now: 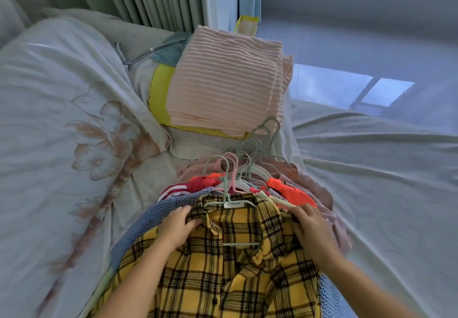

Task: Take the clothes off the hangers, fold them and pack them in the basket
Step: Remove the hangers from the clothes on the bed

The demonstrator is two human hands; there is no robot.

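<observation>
One floral-embroidered pale quilt (74,124) lies bunched on the left of the bed. One blue open-knit sweater (151,216) lies beneath one yellow-and-black plaid flannel shirt (223,268), which tops the clothes pile on its pale green plastic hanger (224,186). The left hand (177,228) grips the shirt's left shoulder, fingers curled into the fabric. Behind, a cluster of hanger hooks (247,151), too tangled to count, points toward one folded pink ribbed blanket (223,80). The right hand (313,231) grips the shirt's right shoulder. One wrinkled pale bedsheet (371,181) spreads rightward.
</observation>
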